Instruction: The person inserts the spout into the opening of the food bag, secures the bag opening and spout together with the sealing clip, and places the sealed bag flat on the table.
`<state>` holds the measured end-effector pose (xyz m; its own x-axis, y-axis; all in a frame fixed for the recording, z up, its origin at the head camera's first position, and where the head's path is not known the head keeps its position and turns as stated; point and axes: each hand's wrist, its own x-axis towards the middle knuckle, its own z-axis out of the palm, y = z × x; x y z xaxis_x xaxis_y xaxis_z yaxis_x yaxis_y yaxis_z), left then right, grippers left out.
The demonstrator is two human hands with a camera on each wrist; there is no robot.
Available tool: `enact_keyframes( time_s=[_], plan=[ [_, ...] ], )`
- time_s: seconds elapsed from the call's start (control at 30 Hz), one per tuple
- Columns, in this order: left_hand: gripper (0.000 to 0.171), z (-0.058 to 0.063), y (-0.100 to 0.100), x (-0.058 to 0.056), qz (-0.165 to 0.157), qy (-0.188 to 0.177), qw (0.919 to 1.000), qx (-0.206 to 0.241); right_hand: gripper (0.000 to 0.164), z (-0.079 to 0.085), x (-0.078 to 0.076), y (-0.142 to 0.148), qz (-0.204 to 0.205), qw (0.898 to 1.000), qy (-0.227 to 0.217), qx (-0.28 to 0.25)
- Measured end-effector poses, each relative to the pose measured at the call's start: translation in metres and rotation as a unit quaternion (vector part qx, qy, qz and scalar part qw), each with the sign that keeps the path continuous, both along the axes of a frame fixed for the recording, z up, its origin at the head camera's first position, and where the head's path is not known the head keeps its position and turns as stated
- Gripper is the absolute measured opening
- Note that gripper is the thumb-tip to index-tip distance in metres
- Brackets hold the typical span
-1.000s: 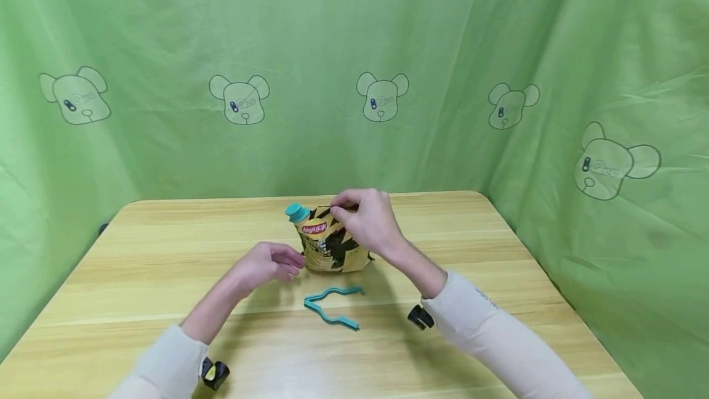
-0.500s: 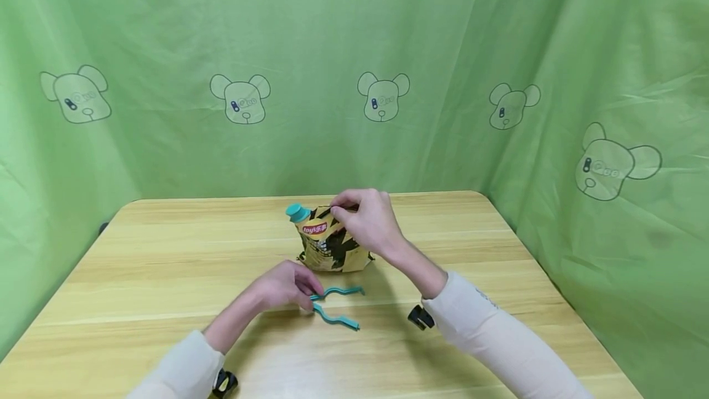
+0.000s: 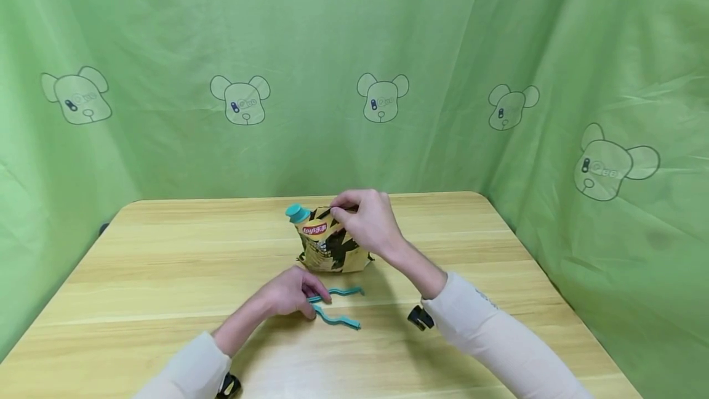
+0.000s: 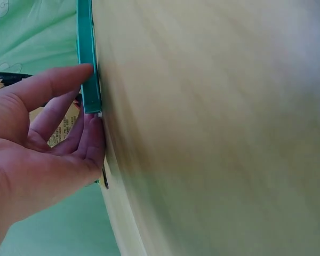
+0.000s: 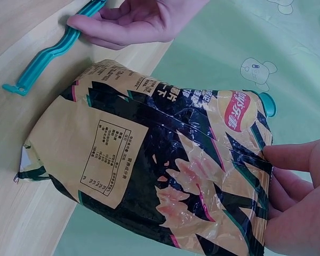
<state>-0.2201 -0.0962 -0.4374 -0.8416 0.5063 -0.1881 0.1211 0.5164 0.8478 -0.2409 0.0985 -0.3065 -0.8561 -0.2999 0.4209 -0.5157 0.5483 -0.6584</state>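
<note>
A black-and-tan chip bag (image 3: 320,252) stands upright on the table, with a teal cap (image 3: 296,212) showing at its upper left corner. My right hand (image 3: 372,221) pinches the bag's folded top edge between thumb and fingers, clearly seen in the right wrist view. In front of the bag lies a teal bag clip (image 3: 342,320), its two wavy arms spread apart toward the right. My left hand (image 3: 290,291) pinches the clip at its hinged left end, thumb on the near arm and fingers around the far one. The fingers partly hide that hinge.
The light wooden table (image 3: 166,245) carries these things. A green curtain (image 3: 310,153) with bear-head prints hangs behind the table and along its sides. Black wrist pieces (image 3: 421,318) sit below the sleeves.
My left hand has come from beside the bag's lower left corner down and right to the clip's hinge, and now holds it. My right hand and the bag stay put.
</note>
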Motion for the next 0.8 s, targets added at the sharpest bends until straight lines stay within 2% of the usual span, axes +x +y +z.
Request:
enact_keyframes(
  time_s=[0.13, 0.37, 0.6, 0.8],
  plan=[
    [0.032, -0.0011, 0.0004, -0.0001, 0.000, 0.003, 1.0000, -0.003, 0.010, -0.0003, -0.0001, 0.0000, -0.009, 1.000, 0.008, 0.009],
    [0.025, -0.0004, 0.0010, 0.0000, -0.001, 0.004, 1.0000, -0.006, 0.010, -0.0001, 0.0000, 0.0002, -0.004, 1.000, -0.002, 0.001],
    [0.024, 0.0002, 0.0017, 0.0002, 0.017, -0.001, 0.9997, -0.019, 0.010, -0.0004, -0.0004, 0.0001, -0.007, 1.000, 0.002, 0.005],
    [0.024, 0.0028, 0.0004, 0.0011, 0.024, -0.006, 0.9996, -0.011, 0.009, -0.0004, -0.0006, 0.0000, -0.010, 1.000, 0.011, 0.010]
  ],
)
